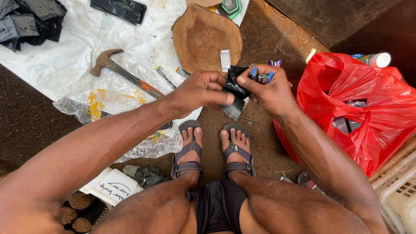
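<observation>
Both my hands meet above my sandalled feet (212,151) and hold one small black plastic bag (235,93). My left hand (200,90) pinches its left side with thumb and fingers. My right hand (268,89) grips its right side and also clasps a small tool with blue and purple parts (265,76) against the palm. The bag is folded and partly hidden between the fingers.
A round wooden block (207,37) lies ahead on a white plastic sheet (65,60), with a hammer (119,71) and stacks of black bags (30,21). A red plastic bag (355,104) sits at right beside a pale crate (396,186). The ground is bare soil.
</observation>
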